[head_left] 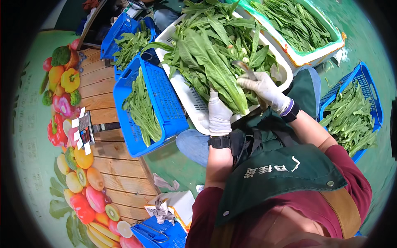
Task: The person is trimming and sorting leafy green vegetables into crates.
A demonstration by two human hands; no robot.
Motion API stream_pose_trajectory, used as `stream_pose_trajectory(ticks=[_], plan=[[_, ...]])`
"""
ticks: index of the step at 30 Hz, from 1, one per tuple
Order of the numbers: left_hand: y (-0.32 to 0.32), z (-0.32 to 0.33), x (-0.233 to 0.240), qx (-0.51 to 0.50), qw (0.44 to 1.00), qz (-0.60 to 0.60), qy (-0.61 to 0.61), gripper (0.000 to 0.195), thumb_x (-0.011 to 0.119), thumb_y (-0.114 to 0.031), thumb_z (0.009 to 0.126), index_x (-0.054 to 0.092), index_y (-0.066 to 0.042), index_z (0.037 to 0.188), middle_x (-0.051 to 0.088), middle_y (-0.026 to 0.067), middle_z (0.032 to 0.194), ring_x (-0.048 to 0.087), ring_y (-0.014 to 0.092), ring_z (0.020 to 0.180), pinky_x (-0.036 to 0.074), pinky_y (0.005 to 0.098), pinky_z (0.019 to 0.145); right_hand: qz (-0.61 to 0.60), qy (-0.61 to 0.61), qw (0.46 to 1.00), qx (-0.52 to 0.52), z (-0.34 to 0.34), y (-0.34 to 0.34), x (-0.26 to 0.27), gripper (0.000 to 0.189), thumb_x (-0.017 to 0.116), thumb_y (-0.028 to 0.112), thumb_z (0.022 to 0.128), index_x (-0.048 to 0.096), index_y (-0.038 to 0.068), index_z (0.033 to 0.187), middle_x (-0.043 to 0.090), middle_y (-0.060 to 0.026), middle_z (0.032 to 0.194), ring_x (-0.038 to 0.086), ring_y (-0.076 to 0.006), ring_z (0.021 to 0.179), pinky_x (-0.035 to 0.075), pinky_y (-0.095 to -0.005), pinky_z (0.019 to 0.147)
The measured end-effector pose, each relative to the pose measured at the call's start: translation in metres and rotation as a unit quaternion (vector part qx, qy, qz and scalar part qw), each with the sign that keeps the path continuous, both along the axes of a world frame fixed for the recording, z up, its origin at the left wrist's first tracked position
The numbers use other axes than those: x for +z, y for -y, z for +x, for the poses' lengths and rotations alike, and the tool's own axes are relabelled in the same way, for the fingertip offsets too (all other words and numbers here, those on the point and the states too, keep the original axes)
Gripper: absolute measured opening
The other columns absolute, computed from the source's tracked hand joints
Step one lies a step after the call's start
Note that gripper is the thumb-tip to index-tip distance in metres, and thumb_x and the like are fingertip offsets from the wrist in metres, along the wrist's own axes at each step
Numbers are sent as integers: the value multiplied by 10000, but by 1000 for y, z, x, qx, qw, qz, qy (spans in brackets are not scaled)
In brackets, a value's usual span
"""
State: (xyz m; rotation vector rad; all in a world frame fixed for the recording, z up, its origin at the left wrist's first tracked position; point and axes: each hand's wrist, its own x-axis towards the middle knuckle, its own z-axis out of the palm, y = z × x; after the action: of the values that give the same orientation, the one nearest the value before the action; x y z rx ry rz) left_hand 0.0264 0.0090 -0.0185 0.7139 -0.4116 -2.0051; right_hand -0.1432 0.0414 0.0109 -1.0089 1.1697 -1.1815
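Observation:
My left hand point(219, 113), in a white glove, holds a bunch of long-leaved green lettuce point(214, 66) by its lower part, over a white plastic basket point(198, 119). The pale cut stem end points towards me. My right hand point(259, 88), also gloved, is beside the bunch and grips a small curved knife point(246, 68), its blade pointing up and to the left. More loose leafy greens point(260, 57) fill the white basket beneath. The tips of my left fingers are hidden behind the leaves.
Blue plastic baskets point(166, 93) of greens stand at the left, another point(376, 102) at the right. A foam box point(310, 60) of greens is at the upper right. A wooden slatted surface point(114, 173), a digital scale display point(86, 128) and a person's knee point(166, 19) are also in view.

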Motion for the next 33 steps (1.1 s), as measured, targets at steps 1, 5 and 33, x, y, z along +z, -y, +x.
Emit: stream_pose_trajectory(ticks=[1,5,33], plan=[[1,-4,3,-3,1000,0,-3,602,418,-513,938,422,-63,1337,505,110,1308,510,284,1162,406,430,1004,0,-3,1000,-3,-3,3,-9,439,678,331,846,626,-53,1052,637,-26,795,522,-65,734,441,-240,710],[-1,-12,13,-1,993,-38,108,482,509,-362,946,478,0,1263,565,111,1205,560,236,1087,456,386,953,-43,-100,989,-95,-13,16,-12,580,676,407,820,574,-56,1153,664,-139,940,615,-176,916,452,-292,855],[-15,-5,-6,63,963,-187,184,413,693,-71,825,507,-3,1187,566,50,1132,528,156,1012,415,284,912,-62,23,989,-129,3,18,1,221,727,153,786,656,-9,919,619,5,719,496,-40,592,405,-213,551]])
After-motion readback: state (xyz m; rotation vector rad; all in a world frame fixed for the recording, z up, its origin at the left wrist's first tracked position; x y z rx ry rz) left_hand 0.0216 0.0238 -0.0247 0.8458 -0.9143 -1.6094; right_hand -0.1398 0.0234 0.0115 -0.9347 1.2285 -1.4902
